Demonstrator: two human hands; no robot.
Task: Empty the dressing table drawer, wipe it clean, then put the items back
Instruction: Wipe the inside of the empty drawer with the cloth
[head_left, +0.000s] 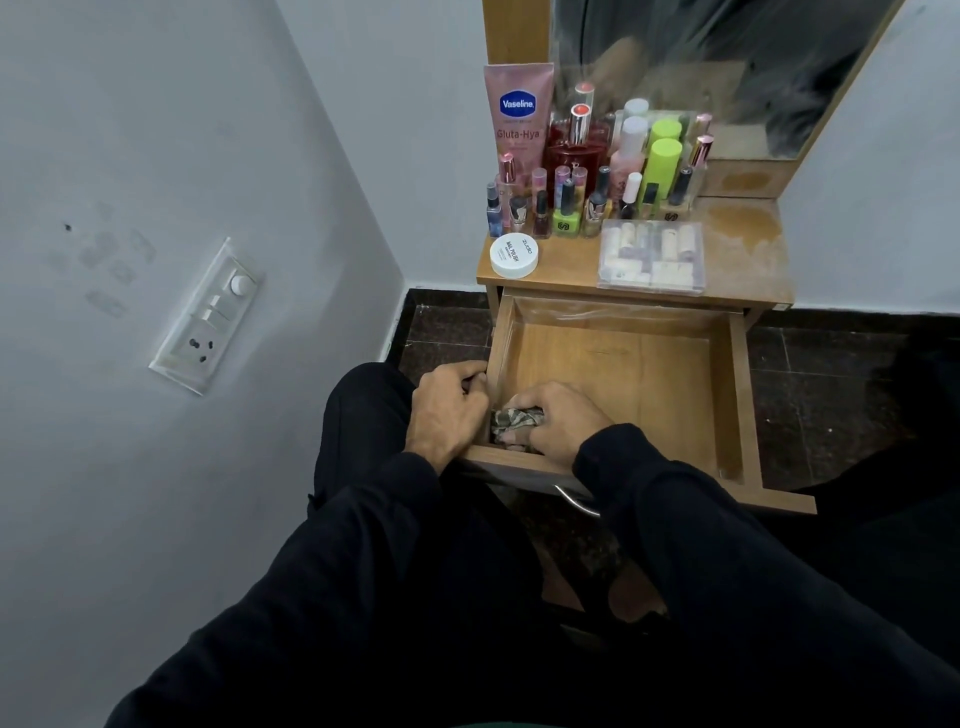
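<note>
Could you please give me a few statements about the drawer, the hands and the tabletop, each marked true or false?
1. The drawer is pulled open. True.
2. The right hand holds a crumpled cloth in the drawer's near left corner. True.
3. The left hand is lifting the pink Vaseline tube. False: the tube stands at the back of the tabletop; the left hand's grip is on the drawer's left wall.
4. The white round jar lies inside the drawer. False: the jar sits on the tabletop.
</note>
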